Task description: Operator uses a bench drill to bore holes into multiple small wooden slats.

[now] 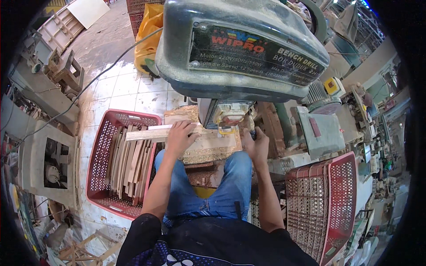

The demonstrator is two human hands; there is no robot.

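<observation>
A large dark, dusty bench drill (177, 53) stands in front of me, its head hiding the bit. Under it, a pale wooden strip (148, 133) lies crosswise on a worn wooden board (199, 154), its left end jutting past the board. My left hand (181, 138) rests over the strip with its fingers bent across it, holding it down left of the drill. At the drill's right side my right hand (257, 145) is closed round a dark feed handle (253, 133). The strip's far right end is hidden beneath the drill head.
Left of my knee, a red perforated crate (100, 155) holds several upright wooden strips (131, 168). More red crates (341, 190) stand nested on my right. A cable (100, 74) runs from the drill to the left. An orange bag (148, 37) sits behind on the tiles.
</observation>
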